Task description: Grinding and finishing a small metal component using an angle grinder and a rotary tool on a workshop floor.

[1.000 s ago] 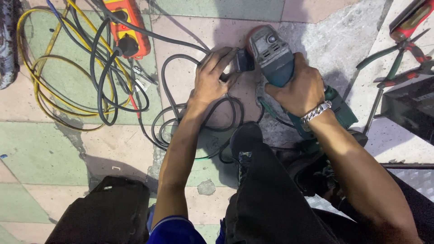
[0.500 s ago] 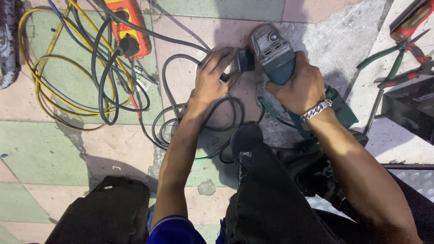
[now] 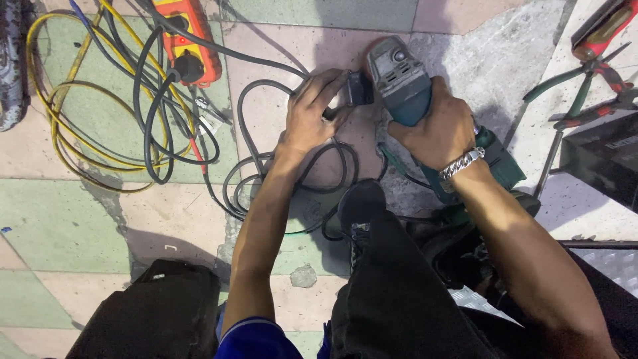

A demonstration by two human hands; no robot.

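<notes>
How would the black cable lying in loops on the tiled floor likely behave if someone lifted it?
The black cable lies in loose curves, so it would probably sag and uncoil. It runs under the left hand and crosses the yellow cable, so it may snag.

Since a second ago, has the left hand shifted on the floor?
No. The left hand sits at the same spot beside the grey-blue power tool, over the same black cable loop, level with the orange power strip as before.
</notes>
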